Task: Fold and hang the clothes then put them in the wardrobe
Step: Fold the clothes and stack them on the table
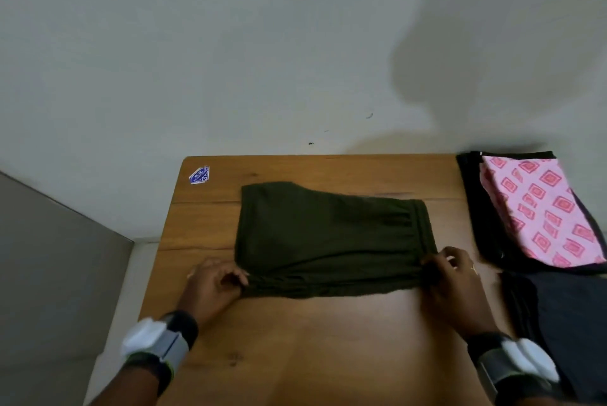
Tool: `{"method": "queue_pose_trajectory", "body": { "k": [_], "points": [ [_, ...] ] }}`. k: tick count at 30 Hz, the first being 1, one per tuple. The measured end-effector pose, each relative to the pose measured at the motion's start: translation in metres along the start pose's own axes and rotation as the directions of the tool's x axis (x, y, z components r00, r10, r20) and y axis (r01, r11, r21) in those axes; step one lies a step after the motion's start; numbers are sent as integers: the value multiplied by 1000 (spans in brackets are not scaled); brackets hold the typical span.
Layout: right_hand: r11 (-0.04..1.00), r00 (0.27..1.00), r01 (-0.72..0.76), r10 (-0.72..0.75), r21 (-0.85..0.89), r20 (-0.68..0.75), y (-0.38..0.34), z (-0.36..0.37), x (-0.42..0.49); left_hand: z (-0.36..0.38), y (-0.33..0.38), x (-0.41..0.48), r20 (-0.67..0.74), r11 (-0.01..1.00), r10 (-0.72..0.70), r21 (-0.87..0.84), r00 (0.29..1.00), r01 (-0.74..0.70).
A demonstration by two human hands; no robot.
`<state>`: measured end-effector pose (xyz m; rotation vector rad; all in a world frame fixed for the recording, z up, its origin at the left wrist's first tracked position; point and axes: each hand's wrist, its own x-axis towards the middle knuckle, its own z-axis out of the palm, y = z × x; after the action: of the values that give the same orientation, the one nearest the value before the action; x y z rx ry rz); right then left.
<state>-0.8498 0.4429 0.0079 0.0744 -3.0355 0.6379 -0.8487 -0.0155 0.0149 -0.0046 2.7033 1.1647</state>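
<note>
- Olive garment (pixel 331 238) lies half-folded at the table (pixel 295 340) centre.
- Left hand (pixel 213 284) and right hand (pixel 453 274) pinch its near corners, well apart.
- Uneven lifting could skew the next fold.

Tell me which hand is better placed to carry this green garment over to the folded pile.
Right, probably. The right hand pinches the green garment at its near corner right beside the folded pile, while the left hand holds the opposite corner, across the garment from it.
</note>
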Motion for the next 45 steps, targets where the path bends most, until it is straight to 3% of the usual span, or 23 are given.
{"method": "queue_pose_trajectory", "body": {
  "k": [10,15,18,20,24,29,34,40,45],
  "points": [
    [980,995,98,-102,-174,-17,11,-22,-35,16,-11,-49,-27,980,130,157,991,-124],
    [996,1000,7,-6,-92,13,7,-20,-55,17,-11,-73,-100,965,142,235,985,-115],
    [995,990,-92,88,-25,-113,-15,-28,-52,22,10,-78,-250,963,163,249,954,-99],
    [999,982,-29,35,36,-184,-37,-26,-45,35,40,-66,-309,963,192,240,931,-119],
    [993,996,82,-79,86,-38,-77,7,-23,84,100,-26,-213,949,147,307,966,-77],
    [978,976,-28,71,-208,204,-65,36,-19,122,77,-13,-58,833,-38,550,998,64],
    [956,960,-42,119,-290,252,-64,37,-55,117,46,-45,-43,777,-46,626,998,62],
    [947,944,-117,199,-298,264,-72,41,-86,125,46,-72,-19,786,-62,615,998,61],
    [970,947,-216,236,-114,218,-99,18,-60,90,64,-40,-132,851,118,525,984,-32]
  ]
}}
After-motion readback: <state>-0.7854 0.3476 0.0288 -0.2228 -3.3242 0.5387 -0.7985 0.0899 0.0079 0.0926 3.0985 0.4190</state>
